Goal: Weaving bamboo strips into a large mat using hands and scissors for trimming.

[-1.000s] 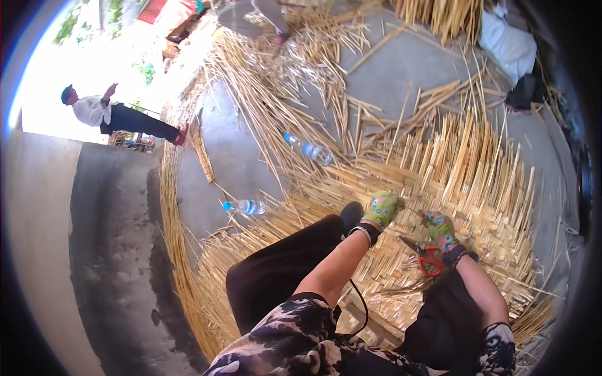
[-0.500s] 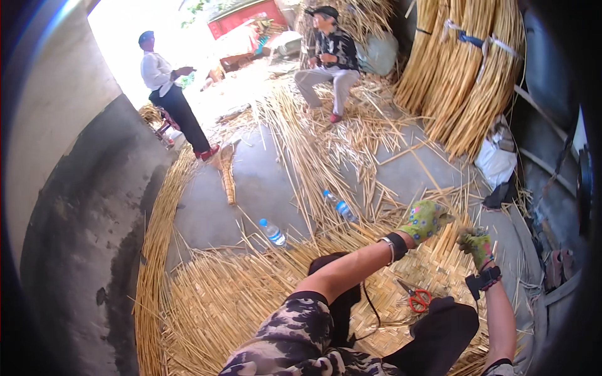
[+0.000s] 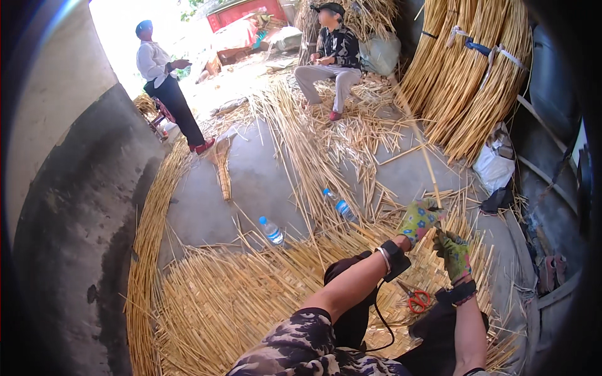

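My left hand (image 3: pixel 419 224), in a green flowered glove, is closed around the near end of a long pale reed strip (image 3: pixel 421 143). The strip runs away from me, over the floor, toward the big bundles. Just below and to the right, my gloved right hand (image 3: pixel 454 255) has its fingers curled close to the left fingertips; what they grip is hidden. Under both hands spreads a woven reed mat (image 3: pixel 251 307), with loose strip ends along its far edge. Scissors with orange-red handles (image 3: pixel 418 301) lie on the mat beside my knee.
Two water bottles (image 3: pixel 271 231) (image 3: pixel 340 205) lie beyond the mat. Loose reeds (image 3: pixel 301 163) cover much of the floor. Tall tied reed bundles (image 3: pixel 467 75) lean at the far right, near a white bag (image 3: pixel 493 164). One person (image 3: pixel 164 84) stands far left; another (image 3: pixel 332 62) sits at the back.
Both hands have come closer together, the right one moving left and slightly down. The reed strip now points more directly away from me. My view has shifted slightly.
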The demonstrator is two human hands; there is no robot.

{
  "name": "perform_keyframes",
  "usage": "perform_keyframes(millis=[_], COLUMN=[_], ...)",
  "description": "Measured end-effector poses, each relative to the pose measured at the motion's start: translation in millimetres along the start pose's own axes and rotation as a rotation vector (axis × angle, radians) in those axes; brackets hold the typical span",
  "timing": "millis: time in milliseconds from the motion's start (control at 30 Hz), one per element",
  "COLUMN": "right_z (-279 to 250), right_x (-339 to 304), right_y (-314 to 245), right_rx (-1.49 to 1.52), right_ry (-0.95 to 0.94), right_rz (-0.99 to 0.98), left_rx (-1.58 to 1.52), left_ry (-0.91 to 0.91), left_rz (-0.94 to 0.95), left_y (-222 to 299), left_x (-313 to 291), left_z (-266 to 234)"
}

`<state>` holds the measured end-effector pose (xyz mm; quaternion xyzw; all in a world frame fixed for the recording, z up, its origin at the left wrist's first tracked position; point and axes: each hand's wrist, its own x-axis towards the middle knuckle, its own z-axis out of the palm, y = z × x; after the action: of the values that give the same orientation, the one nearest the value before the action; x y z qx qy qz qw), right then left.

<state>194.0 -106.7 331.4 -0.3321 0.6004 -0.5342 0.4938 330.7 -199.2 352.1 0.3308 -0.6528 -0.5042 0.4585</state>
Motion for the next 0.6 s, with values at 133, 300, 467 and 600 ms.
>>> perform_keyframes(millis=[133,300,467,600], right_z=[-2.3,-14.3,-21.6,-27.1], right_x=[6.6,12.1,7.4,3.1], right_y=[6.8,-2.8,-6.1,-5.9], right_rx=[0.166,0.308,0.239,0.271], right_ry=[-0.014,-0.121,-0.063,-0.057], right_rz=[0.003,0.074,0.012,0.015], left_rx=[-0.002,0.051,0.186,0.065], left_ry=[0.011,0.016,0.075,0.016], left_rz=[-0.023,0.11,0.205,0.17], left_y=[-5.9,-2.1,13.0,13.5], left_x=[10.2,16.2,12.6,13.5], left_z=[5.6,8.4,16.3,23.7])
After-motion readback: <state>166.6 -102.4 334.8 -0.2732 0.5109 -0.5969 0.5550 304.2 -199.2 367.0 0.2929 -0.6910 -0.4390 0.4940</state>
